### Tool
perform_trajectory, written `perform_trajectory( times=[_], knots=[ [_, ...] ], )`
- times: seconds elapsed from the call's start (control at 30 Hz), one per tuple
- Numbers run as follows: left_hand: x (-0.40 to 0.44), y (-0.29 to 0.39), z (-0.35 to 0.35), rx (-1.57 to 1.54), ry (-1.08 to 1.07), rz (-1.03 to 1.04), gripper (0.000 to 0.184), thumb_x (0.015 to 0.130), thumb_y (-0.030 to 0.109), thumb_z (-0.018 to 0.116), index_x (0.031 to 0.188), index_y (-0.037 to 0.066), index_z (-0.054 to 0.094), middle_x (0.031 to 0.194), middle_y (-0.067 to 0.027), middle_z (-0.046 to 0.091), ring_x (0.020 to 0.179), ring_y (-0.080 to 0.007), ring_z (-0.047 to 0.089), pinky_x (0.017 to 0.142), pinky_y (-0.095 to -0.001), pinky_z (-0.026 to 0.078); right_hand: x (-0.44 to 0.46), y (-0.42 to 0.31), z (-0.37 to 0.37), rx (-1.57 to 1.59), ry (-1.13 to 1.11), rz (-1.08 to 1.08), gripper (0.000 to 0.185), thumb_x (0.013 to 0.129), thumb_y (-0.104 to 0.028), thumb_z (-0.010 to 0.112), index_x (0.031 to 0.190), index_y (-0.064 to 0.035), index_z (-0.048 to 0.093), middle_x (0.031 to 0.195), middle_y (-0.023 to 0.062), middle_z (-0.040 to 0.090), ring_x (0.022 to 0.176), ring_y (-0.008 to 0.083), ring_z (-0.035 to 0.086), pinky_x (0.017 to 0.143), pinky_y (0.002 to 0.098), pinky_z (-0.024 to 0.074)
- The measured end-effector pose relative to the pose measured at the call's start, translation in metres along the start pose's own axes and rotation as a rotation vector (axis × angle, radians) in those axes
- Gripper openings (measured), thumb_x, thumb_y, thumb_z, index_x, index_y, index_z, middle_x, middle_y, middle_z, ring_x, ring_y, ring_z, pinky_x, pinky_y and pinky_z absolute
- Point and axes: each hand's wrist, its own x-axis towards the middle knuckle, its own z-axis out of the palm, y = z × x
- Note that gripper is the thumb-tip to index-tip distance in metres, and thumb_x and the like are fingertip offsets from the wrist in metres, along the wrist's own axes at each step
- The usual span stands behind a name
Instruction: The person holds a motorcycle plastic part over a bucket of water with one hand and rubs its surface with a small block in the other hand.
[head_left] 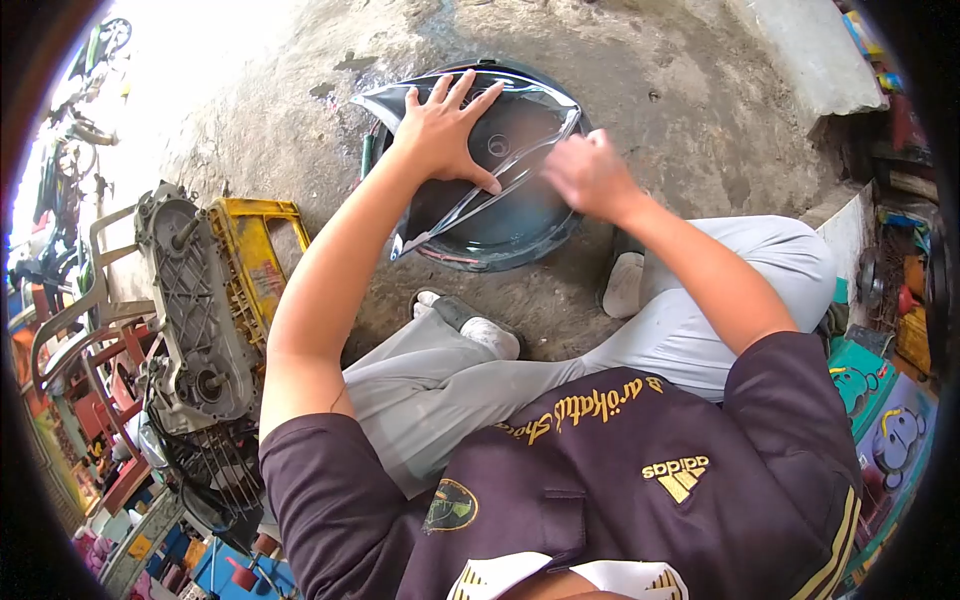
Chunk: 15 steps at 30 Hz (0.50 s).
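1. Far left of the left hand, and nearer the body, stands a chair (95,262).
2. Between that chair and the left forearm, a grey metal casing (190,300) sits upright.
3. Just right of the casing, still left of the left hand, is a yellow crate (258,262).
4. The left hand (440,135) lies spread, fingers fanned and thumb apart, pressing on the panel.
5. The dark glossy panel (530,118) is under the left hand, over the basin, 1 pointed end reaching left past the rim.
6. The round black basin (505,264) is below both hands.
7. Nearer the body than the hands is 1 foot (490,338).
8. The right hand (590,175), blurred, has curled fingers beside the panel's right edge; I cannot tell whether it grips anything.
9. Far right of and beyond the right hand is a concrete slab (815,55).
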Motion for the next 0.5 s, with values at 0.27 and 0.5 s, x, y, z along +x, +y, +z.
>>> perform_trajectory(
  times=[0.27, 0.5],
  knots=[
    [0.002, -0.003, 0.003, 0.014, 0.002, 0.015, 0.151, 0.048, 0.085, 0.089, 0.173, 0.032, 0.023, 0.179, -0.0168, 0.024, 0.164, -0.0422, 0.025, 0.122, -0.0755, 0.029, 0.007, 0.024, 0.000, -0.059, 0.044, 0.149, 0.016, 0.094, -0.032, 0.073, 0.093, -0.0154, 0.071, 0.095, 0.0022, 0.068, 0.095, 0.0245, 0.068, 0.085, 0.0471, 0.0448],
    [0.001, -0.001, 0.000, 0.009, -0.015, 0.009, 0.150, 0.048, 0.083, 0.090, 0.173, 0.033, 0.025, 0.179, -0.0169, 0.024, 0.164, -0.0421, 0.025, 0.122, -0.0753, 0.029, 0.012, 0.032, -0.007, -0.095, 0.096, 0.181, 0.016, 0.094, -0.033, 0.072, 0.093, -0.0168, 0.071, 0.092, 0.0023, 0.069, 0.093, 0.0246, 0.068, 0.083, 0.0477, 0.0456]
  ],
)
